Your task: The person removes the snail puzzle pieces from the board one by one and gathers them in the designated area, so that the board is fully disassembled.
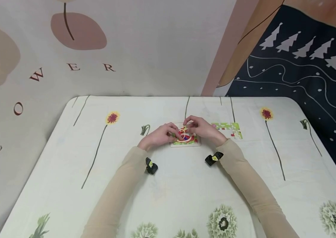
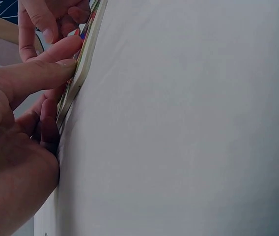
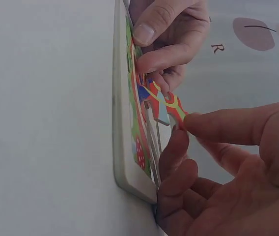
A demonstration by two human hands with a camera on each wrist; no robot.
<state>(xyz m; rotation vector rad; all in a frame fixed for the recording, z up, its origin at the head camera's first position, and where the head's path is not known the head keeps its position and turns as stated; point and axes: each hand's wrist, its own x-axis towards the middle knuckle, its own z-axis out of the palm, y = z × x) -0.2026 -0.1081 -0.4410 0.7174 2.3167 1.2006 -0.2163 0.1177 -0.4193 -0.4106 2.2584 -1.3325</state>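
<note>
A small jigsaw puzzle in a pale tray (image 1: 172, 144) lies flat near the table's far middle, its picture red, yellow and green. My left hand (image 1: 159, 135) reaches in from the left; in the left wrist view its fairly straight thumb and fingers rest on the puzzle's near edge. From the right comes my right hand (image 1: 206, 129). Seen in the right wrist view, it pinches a red and yellow puzzle piece (image 3: 177, 105) between thumb and fingertip, tilted up over a bare part of the tray. The left fingers partly hide where that piece meets its neighbours.
Just right of the tray lie several joined green puzzle pieces (image 1: 235, 127), partly behind the right forearm. A flower-printed white cloth (image 1: 182, 185) covers the table. Behind stand a pale printed curtain (image 1: 156, 59) and a dark one with white trees (image 1: 305, 76).
</note>
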